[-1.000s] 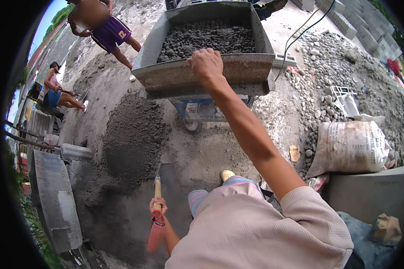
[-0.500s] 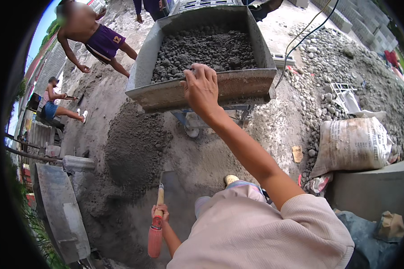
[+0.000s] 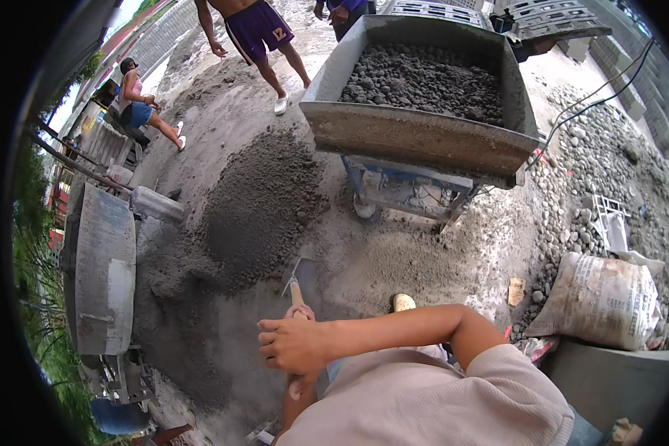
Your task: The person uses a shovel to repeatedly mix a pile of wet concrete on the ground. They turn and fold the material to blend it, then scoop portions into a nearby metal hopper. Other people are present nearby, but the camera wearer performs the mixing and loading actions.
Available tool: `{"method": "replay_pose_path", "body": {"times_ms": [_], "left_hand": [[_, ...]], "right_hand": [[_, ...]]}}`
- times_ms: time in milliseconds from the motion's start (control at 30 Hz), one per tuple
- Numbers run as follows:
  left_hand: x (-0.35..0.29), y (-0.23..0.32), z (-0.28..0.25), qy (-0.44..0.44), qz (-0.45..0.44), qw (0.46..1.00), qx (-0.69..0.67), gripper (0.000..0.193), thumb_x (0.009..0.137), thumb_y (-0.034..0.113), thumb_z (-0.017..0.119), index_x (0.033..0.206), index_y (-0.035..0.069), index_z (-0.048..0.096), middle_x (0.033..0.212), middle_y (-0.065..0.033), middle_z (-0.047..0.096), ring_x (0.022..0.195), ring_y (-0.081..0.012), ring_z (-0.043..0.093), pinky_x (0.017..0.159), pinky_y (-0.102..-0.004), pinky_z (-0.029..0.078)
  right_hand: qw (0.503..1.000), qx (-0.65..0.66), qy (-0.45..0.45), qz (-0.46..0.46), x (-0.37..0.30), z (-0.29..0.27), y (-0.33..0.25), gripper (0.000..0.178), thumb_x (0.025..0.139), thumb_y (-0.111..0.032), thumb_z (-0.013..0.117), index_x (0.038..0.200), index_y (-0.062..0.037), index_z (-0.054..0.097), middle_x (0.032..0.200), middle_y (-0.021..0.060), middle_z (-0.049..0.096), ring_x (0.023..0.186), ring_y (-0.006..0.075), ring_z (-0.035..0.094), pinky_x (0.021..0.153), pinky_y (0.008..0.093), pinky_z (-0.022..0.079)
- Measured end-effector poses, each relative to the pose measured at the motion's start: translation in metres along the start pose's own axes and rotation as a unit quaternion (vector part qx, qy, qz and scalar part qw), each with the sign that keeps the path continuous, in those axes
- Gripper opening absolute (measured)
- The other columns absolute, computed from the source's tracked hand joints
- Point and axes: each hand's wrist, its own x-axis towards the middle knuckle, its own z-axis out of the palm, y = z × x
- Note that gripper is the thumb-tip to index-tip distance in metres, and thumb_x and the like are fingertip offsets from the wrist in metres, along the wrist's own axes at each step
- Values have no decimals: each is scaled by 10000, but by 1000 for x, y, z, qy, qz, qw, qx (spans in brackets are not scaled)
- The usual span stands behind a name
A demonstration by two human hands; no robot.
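Observation:
Low in the middle, my left hand (image 3: 302, 312) is closed round the pale wooden handle of a shovel (image 3: 295, 290). The flat grey blade points away from me, down at the ground beside a dark heap of mixed sand and gravel (image 3: 256, 204). My right hand (image 3: 293, 346) lies across, nearer to me, with its fingers curled over the handle's upper end. Its red grip is hidden by that hand. Beyond stands a grey metal trough (image 3: 424, 141) on a blue frame, filled with damp gravelly mix (image 3: 424, 82).
A person in purple shorts (image 3: 260, 30) stands at far left, another in blue shorts (image 3: 137, 111) behind. A third person (image 3: 342, 15) is beside the trough. On the right lie loose stones (image 3: 572, 178), a full sack (image 3: 591, 301) and a cable (image 3: 595, 100). A metal drum (image 3: 108, 267) stands left.
My right hand has left the trough's rim and come down to the shovel by my left hand. The view has shifted, so the trough appears farther right. The person in purple shorts has stepped.

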Motion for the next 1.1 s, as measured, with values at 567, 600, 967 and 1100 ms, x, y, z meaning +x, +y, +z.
{"method": "replay_pose_path", "body": {"times_ms": [567,600,967,1100], "left_hand": [[-12,74,16,-75,-26,997,-18,161,732,155,573,709,99,424,715,-46,538,678,-196,555,680,-355,460],[-25,68,26,-36,-23,999,8,158,732,148,576,730,87,430,725,-53,532,693,-193,555,698,-350,462],[30,62,-125,261,-15,917,301,121,726,69,577,737,22,466,647,-95,494,538,-206,508,554,-350,476],[50,70,-156,285,-86,852,431,189,739,123,597,895,71,504,826,-85,553,721,-234,548,597,-411,453]], "right_hand": [[911,-2,-3,413,120,48,-160,309,627,-205,644,861,-54,509,706,110,578,606,300,573,537,370,460],[854,10,99,511,112,58,-177,340,621,-167,656,908,-46,519,770,120,596,600,259,586,551,327,467],[162,392,691,586,60,240,-265,251,526,-69,472,770,-74,417,615,72,468,497,224,468,465,369,424],[101,380,695,602,60,259,-256,247,523,-86,478,764,-77,423,607,67,472,489,236,458,472,378,423]]}}
